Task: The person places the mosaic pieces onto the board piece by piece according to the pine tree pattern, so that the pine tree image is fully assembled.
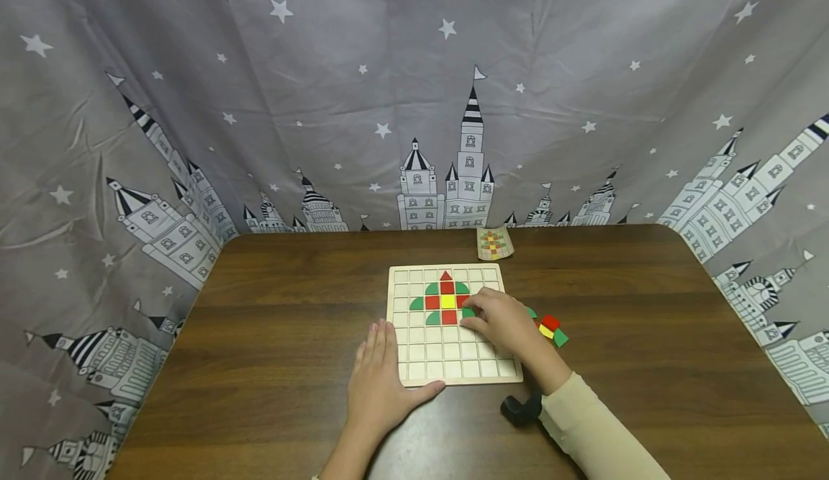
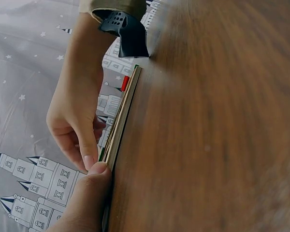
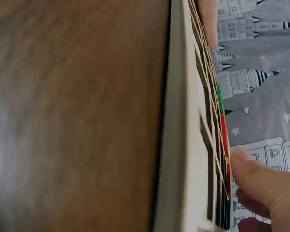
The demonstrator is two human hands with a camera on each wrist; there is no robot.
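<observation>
A pale wooden grid board (image 1: 424, 372) lies on the table, bearing red, green and yellow tiles around a yellow square (image 1: 448, 301). My left hand (image 1: 378, 379) rests at its front left corner, fingers straight along the left edge and thumb (image 2: 99, 168) at the front edge. Over the board's right half, my right hand (image 1: 505, 319) pinches a green rounded tile (image 1: 468, 312) between thumb and fingertips, beside a red square (image 1: 449, 317). The fingers partly cover that tile; in the right wrist view the thumb (image 3: 253, 174) is close to the board's surface.
Loose tiles, among them a red one (image 1: 551, 322) and a green one (image 1: 560, 337), lie right of the board. A pattern card (image 1: 495, 243) lies at the table's back edge. A black wrist mount (image 1: 521, 409) sits by the right sleeve. A grey curtain (image 1: 337, 70) hangs behind.
</observation>
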